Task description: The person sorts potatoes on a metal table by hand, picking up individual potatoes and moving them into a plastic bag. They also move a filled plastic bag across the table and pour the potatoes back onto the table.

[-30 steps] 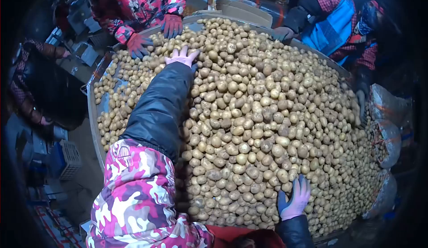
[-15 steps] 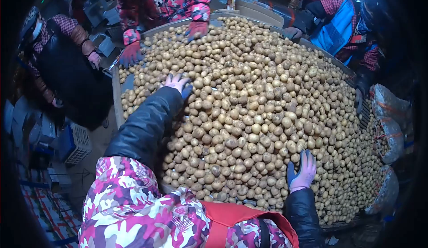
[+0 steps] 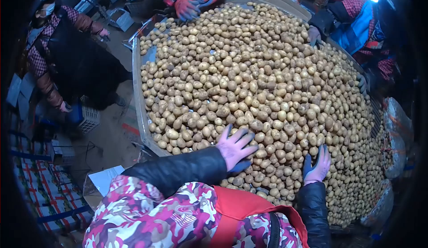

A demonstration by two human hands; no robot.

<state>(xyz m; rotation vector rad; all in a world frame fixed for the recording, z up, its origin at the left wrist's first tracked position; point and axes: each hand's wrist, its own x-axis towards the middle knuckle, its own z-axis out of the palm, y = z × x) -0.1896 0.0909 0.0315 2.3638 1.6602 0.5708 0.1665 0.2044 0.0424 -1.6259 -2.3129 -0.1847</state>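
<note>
A broad heap of small potatoes [image 3: 249,78] covers the sorting table in front of me. My left hand [image 3: 234,150], in a pink glove with dark blue fingertips, lies spread on the potatoes near the table's close side. Its fingers are apart and hold nothing. To the right, my right hand [image 3: 317,167] wears a matching glove and rests against the potatoes with fingers stretched out and the thumb apart. Both forearms are in black sleeves.
The table's metal rim [image 3: 139,98] curves along the left. Across it stands a co-worker with gloved hands [image 3: 191,7]; another in blue [image 3: 352,29] leans in at right. A person in a black apron [image 3: 73,61] stands left. Filled sacks [image 3: 394,152] line the right edge.
My left hand has swept from the far left of the heap toward me and right. My right hand stays on the near potatoes. The co-worker opposite has brought both hands together. The view has shifted.
</note>
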